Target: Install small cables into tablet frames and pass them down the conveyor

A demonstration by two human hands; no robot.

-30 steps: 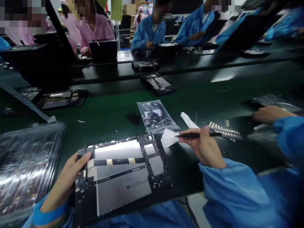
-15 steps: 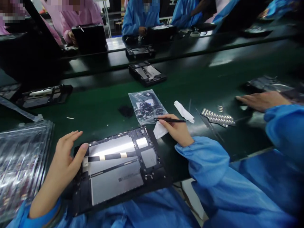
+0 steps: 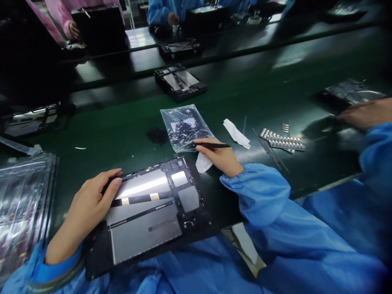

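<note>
An opened tablet [image 3: 147,241] with silver plates and a black frame lies tilted at the near edge of the table. My left hand [image 3: 88,200] is closed over its upper left corner, the thumb on top. Between the fingers of my right hand [image 3: 223,158] is a slim pair of black tweezers [image 3: 216,145]. Their tip reaches the lower right corner of a clear plastic bag [image 3: 180,130] full of small dark parts. Under the right hand lies a white crumpled paper [image 3: 203,163], partly covered.
Stacked clear trays [image 3: 24,204] stand at the left. A white strip [image 3: 236,133] and metal-dotted part strips [image 3: 286,141] lie to the right. Another opened device [image 3: 180,81] sits farther back. A co-worker's hand [image 3: 369,113] is at the far right; other people work opposite.
My left hand has closed from spread fingers onto the tablet's corner. My right hand stays at the bag with the tweezers. The view has tipped down, and the co-worker's hand has shifted.
</note>
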